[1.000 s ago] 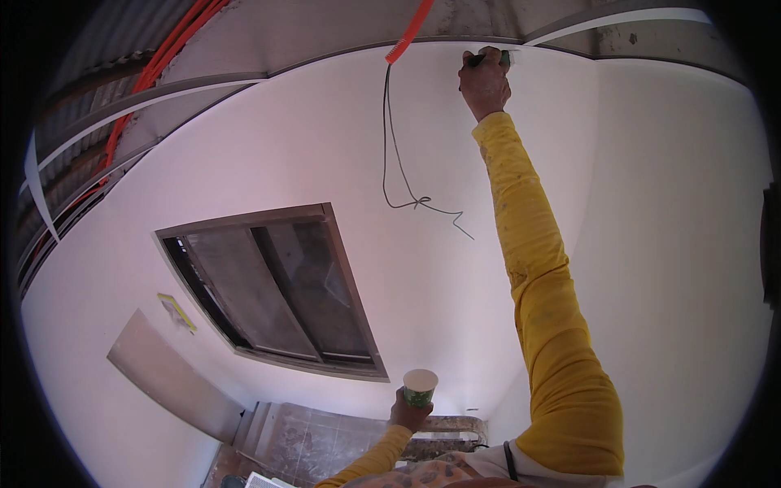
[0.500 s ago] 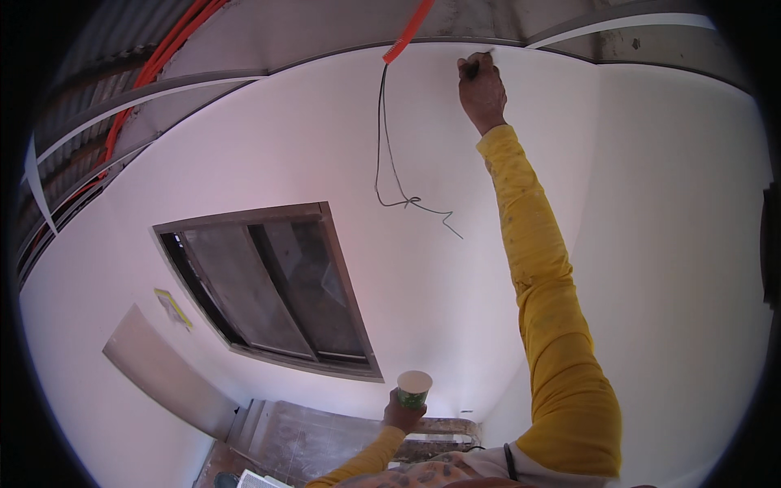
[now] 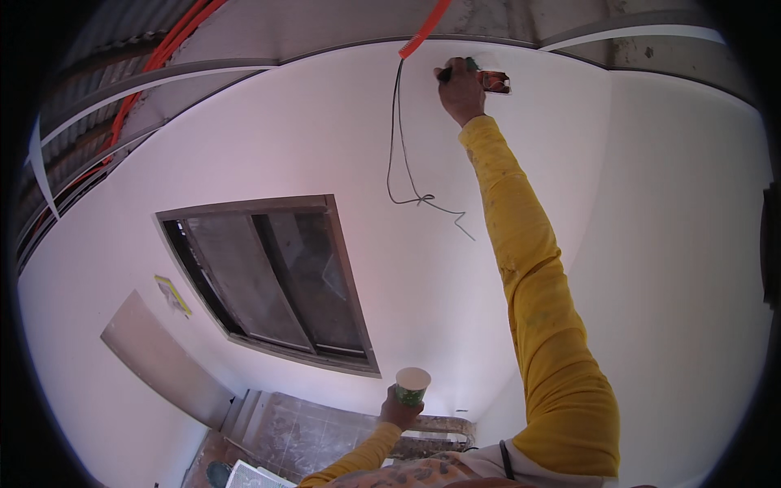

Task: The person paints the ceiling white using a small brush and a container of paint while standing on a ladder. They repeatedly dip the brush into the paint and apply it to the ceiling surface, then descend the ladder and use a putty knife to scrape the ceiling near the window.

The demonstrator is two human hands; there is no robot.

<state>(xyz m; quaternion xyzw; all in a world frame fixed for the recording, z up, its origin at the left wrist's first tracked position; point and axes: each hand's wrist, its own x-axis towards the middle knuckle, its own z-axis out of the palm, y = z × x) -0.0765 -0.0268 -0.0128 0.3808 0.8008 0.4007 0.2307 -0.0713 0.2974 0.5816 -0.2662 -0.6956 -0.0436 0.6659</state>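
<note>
Wall [image 3: 521, 163], pale and smooth, stretches before you; near its top edge (a red tube [image 3: 425, 29] hangs to the left) your right hand [image 3: 463, 91] is closed around a dark-handled tool [image 3: 445, 74] beside an orange-lined wall box [image 3: 495, 81]. Your left hand [image 3: 400, 411] is wrapped around a green-and-white cup [image 3: 412, 388], seen below the lower right corner of the dark window [image 3: 281, 281].

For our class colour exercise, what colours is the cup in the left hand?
The cup is mostly green outside and whitish inside; the head view shows it best.
</note>
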